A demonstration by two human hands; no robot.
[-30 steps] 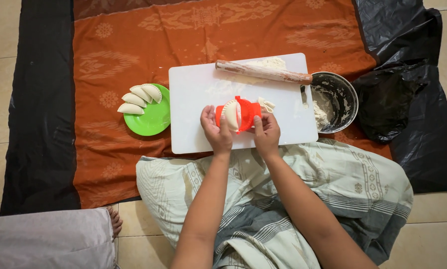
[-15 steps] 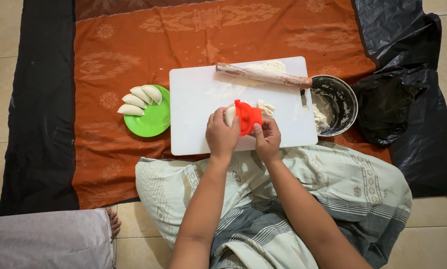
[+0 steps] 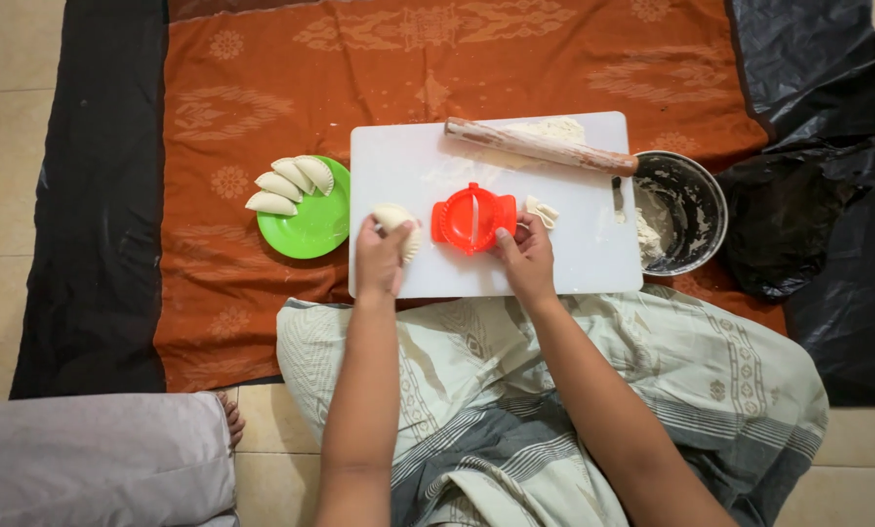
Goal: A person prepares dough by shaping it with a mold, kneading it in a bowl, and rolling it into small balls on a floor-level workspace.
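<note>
My left hand point(image 3: 381, 256) holds a pale folded dumpling point(image 3: 399, 221) over the left part of a white cutting board point(image 3: 408, 161). Lying flat and spread apart in the middle of the board is a red round dumpling press point(image 3: 473, 217), and my right hand point(image 3: 527, 256) touches its right edge. A small scrap of dough point(image 3: 543, 210) lies just right of the press. Left of the board, a green plate point(image 3: 315, 229) carries three finished dumplings point(image 3: 289, 183).
A wooden rolling pin point(image 3: 540, 146) lies across the board's far edge, with flattened dough point(image 3: 554, 127) behind it. A metal bowl point(image 3: 679, 210) with dough remains stands at the right, beside black plastic point(image 3: 798, 205). An orange patterned cloth point(image 3: 262, 88) covers the floor. Another person's foot point(image 3: 230, 420) is at lower left.
The red press, folded shut in both hands before, now lies unfolded on the board. My left hand has lifted the shaped dumpling out and moved left with it.
</note>
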